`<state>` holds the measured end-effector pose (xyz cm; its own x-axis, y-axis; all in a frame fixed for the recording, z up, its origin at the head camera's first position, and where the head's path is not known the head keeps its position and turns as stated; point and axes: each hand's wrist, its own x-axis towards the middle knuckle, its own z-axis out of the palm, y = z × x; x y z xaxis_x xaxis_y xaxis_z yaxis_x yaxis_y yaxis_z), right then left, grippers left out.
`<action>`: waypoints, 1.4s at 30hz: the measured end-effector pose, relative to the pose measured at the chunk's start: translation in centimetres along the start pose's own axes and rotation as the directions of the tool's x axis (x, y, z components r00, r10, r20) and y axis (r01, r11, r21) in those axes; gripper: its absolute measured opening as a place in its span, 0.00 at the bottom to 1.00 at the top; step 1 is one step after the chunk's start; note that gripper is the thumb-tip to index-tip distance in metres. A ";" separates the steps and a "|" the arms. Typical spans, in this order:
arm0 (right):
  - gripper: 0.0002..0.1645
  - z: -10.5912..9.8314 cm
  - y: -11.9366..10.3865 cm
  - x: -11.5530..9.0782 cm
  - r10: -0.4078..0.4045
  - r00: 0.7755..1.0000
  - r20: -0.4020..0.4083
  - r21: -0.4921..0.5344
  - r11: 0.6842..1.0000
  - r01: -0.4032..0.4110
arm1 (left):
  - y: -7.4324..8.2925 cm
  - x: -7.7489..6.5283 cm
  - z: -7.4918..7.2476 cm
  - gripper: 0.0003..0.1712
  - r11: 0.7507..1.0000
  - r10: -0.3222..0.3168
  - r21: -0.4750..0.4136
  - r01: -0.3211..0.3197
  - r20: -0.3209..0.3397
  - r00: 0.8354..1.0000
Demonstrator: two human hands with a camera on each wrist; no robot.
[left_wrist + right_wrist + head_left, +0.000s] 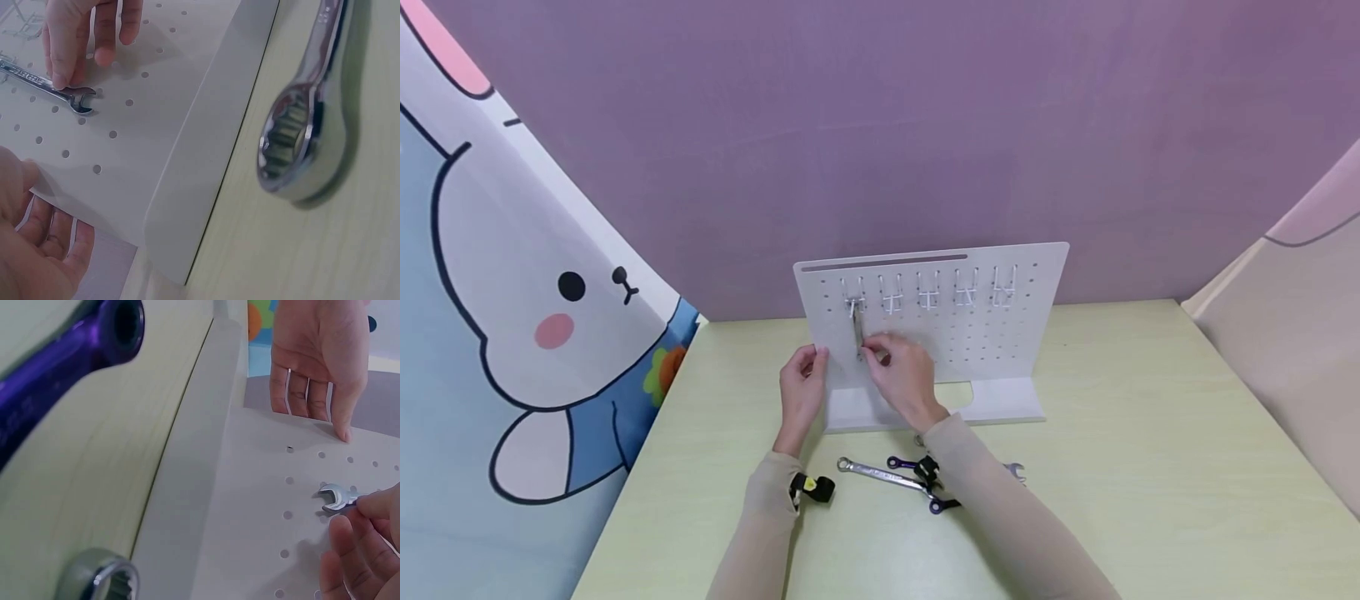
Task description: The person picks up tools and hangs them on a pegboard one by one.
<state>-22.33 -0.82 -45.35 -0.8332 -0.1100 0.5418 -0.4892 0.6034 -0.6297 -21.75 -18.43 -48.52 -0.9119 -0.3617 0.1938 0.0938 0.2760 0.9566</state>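
A small silver combination wrench (pixel 858 329) hangs nearly upright from the leftmost hook of a white pegboard (pixel 1037 308). My right hand (pixel 904 375) pinches its lower part between thumb and fingers, close to the open end (pixel 337 497), which points down. My left hand (pixel 801 387) grips the board's left edge. Its thumb lies on the front face, and the other fingers (pixel 298 394) pass behind the board. In the left wrist view, the wrench (pixel 44 83) lies along the board's face, with a right-hand fingertip against it.
Several double-prong wire hooks (pixel 928 292) line the board's upper part. On the table (pixel 1150 433) before its base lie more wrenches: a long silver one (pixel 883 476) and purple ones (pixel 901 462), partly hidden by my right forearm. A purple cloth wall (pixel 925 142) stands behind.
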 end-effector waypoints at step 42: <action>0.10 -1.1 0.6 -2.7 0.067 0.984 0.165 0.131 0.987 -0.089 | 0.1 0.0 0.0 0.14 1.000 -0.011 -0.001 0.011 0.000 1.000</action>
<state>-20.10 0.70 -46.51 -0.8953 -0.1980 0.3990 -0.4423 0.5020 -0.7432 -21.70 -18.42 -48.46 -0.9127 -0.3652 0.1832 0.0842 0.2707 0.9590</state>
